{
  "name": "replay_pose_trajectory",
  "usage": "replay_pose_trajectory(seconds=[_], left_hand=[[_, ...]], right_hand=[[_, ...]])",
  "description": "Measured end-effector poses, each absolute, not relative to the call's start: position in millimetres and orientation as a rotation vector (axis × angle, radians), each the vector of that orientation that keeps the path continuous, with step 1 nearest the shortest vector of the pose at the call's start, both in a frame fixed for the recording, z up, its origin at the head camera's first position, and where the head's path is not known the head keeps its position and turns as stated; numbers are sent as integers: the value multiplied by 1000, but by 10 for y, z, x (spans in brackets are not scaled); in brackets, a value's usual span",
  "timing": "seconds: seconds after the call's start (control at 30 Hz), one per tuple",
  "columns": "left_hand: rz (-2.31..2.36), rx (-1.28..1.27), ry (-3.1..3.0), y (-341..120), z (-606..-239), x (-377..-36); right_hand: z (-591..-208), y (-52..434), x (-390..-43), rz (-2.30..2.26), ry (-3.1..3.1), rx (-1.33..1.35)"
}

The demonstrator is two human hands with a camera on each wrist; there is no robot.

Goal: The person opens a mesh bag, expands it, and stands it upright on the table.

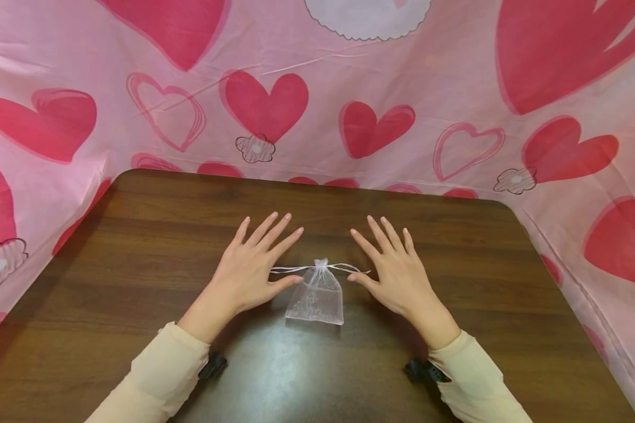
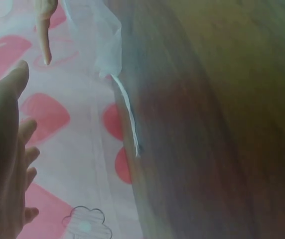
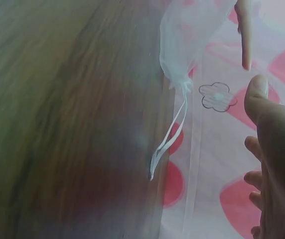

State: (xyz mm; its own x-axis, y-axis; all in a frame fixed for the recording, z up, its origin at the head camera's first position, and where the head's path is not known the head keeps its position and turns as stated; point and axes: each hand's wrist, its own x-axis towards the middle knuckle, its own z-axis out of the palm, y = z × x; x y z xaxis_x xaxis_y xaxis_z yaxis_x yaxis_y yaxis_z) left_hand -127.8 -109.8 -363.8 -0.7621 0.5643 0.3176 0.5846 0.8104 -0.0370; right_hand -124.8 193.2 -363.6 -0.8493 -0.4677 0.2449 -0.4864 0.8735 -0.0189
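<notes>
A small sheer white organza drawstring bag (image 1: 315,299) lies on the dark wooden table, its neck gathered at the top. White drawstrings (image 1: 344,267) stretch out from the neck to both sides. To the left of the bag my left hand (image 1: 249,270) is held with fingers spread and straight, its thumb tip near the bag's edge in the head view. My right hand (image 1: 399,273) mirrors it on the other side, thumb by the right string's end. Neither hand grips anything. Both wrist views show the bag (image 2: 107,45) and its string (image 3: 170,137) apart from the fingers.
The brown wooden table (image 1: 153,217) has rounded far corners. A pink cloth (image 1: 317,88) printed with red hearts hangs behind it and along both sides. Black straps (image 1: 425,371) show at the wrists by the cream sleeves (image 1: 169,364).
</notes>
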Motion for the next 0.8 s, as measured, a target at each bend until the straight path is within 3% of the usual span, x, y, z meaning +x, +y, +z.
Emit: replay_pose_trajectory(seconds=[0.8], left_hand=[[-248, -907, -2887, -939, -3659, -1515]], right_hand=[[-3625, 1650, -1343, 213, -2918, 802]])
